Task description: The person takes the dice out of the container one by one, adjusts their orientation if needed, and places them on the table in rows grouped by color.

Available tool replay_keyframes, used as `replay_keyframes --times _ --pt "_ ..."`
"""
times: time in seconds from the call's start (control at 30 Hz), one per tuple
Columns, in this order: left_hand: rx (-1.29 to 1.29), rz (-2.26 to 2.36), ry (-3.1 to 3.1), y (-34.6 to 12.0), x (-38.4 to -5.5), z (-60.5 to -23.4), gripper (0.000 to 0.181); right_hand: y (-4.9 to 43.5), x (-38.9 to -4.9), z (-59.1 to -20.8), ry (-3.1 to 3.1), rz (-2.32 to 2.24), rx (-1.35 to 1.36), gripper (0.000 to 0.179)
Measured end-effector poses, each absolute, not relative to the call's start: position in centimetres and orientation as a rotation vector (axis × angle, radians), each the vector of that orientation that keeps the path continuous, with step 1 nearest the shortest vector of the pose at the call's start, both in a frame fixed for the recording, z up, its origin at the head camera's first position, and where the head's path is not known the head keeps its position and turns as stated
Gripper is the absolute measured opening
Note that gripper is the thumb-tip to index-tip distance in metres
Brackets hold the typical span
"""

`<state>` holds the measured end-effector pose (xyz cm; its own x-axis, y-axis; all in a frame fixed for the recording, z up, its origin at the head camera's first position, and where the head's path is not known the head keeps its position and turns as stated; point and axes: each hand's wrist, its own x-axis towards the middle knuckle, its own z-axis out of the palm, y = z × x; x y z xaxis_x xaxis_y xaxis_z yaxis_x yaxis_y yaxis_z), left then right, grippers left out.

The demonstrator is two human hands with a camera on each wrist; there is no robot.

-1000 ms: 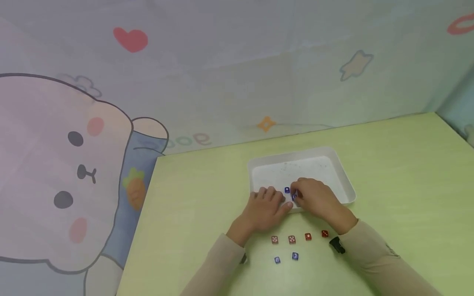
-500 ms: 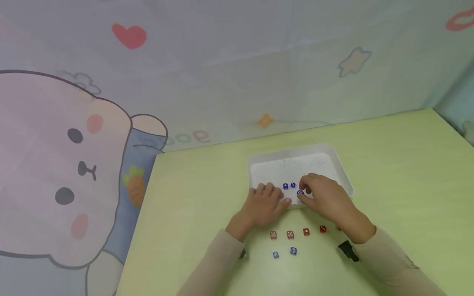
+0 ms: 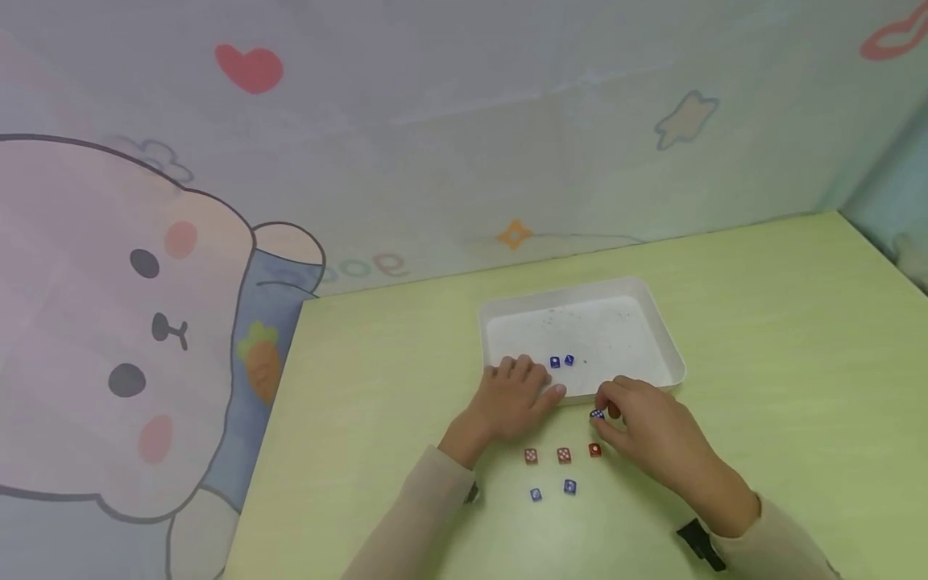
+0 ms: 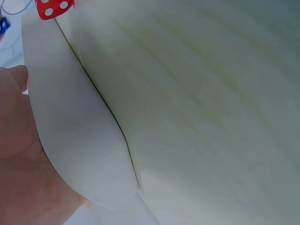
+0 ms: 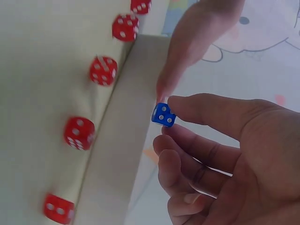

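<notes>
My right hand (image 3: 648, 431) pinches a blue die (image 3: 597, 415) with white pips between thumb and index finger, just outside the near wall of a white tray (image 3: 602, 326). In the right wrist view that blue die (image 5: 163, 115) sits at the fingertips, the other fingers curled loosely below. My left hand (image 3: 507, 403) rests over the tray's near left edge, fingers spread and relaxed. Two blue dice, one of them the left die (image 3: 554, 362) and the other the right die (image 3: 569, 360), lie inside the tray beyond the left fingers.
On the green table (image 3: 384, 379), a row of red dice (image 3: 564, 455) lies nearer than the tray; my right hand hides part of it. Closer still are two blue dice (image 3: 569, 486). A printed cloth (image 3: 435, 161) hangs behind the table.
My right hand has picked a blue die out of the tray and carried it toward me, past the near wall. The left hand has kept its place on the edge.
</notes>
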<state>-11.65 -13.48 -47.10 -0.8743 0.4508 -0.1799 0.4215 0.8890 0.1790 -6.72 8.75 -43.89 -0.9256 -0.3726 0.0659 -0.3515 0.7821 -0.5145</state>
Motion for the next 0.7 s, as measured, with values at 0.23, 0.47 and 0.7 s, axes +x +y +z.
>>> replay_keyframes --times 0.23,0.47,0.7 --pt "0.655 0.192 2.84 -13.5 -11.9 -47.5 0.054 8.9 -4.3 -45.7 2.938 -0.809 -0.58 0.021" --pt "0.657 0.21 2.847 -13.6 -11.7 -47.8 0.054 8.8 -2.8 -47.3 2.884 -0.786 -0.532 0.017" --pt "0.674 0.219 2.86 -13.5 -11.7 -47.6 0.053 8.9 -2.4 -47.8 2.853 -0.829 -0.505 0.025"
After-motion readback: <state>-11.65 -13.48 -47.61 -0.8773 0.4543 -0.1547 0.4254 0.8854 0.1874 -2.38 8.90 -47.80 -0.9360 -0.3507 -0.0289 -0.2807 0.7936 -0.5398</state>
